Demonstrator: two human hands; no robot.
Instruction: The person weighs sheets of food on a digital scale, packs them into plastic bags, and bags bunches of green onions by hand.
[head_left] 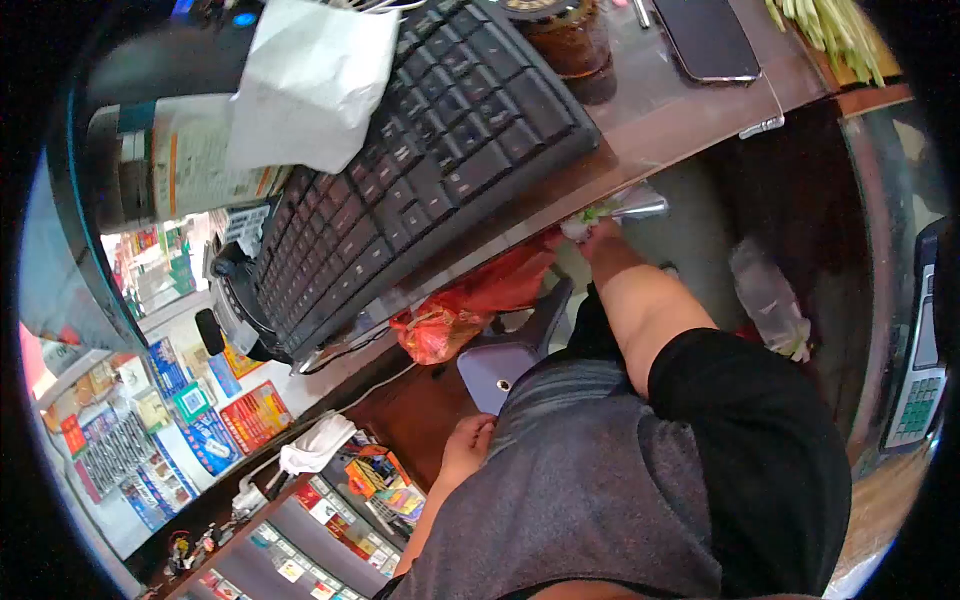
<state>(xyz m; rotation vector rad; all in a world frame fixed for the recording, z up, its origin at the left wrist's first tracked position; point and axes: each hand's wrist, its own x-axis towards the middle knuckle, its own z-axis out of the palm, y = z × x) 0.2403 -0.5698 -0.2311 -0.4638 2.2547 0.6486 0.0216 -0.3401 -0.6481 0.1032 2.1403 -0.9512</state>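
Note:
My right hand (600,244) reaches down under the desk's front edge, its fingers closed on a clear plastic bag (640,203) with something green and white showing at one end. What exactly is inside the bag I cannot make out. My left hand (466,450) hangs low beside my body with its fingers curled in, and no object shows in it. Near it is a purple-grey plastic stool (480,372). A red plastic bag (440,328) hangs below the desk edge, between the two hands.
On the desk lie a black keyboard (430,170), a white paper sheet (318,85), a dark jar (568,38) and a phone (708,38). Green stalks (835,35) lie at the far right. A clear plastic bag (768,295) is on the right; a card terminal (918,350) stands beyond it.

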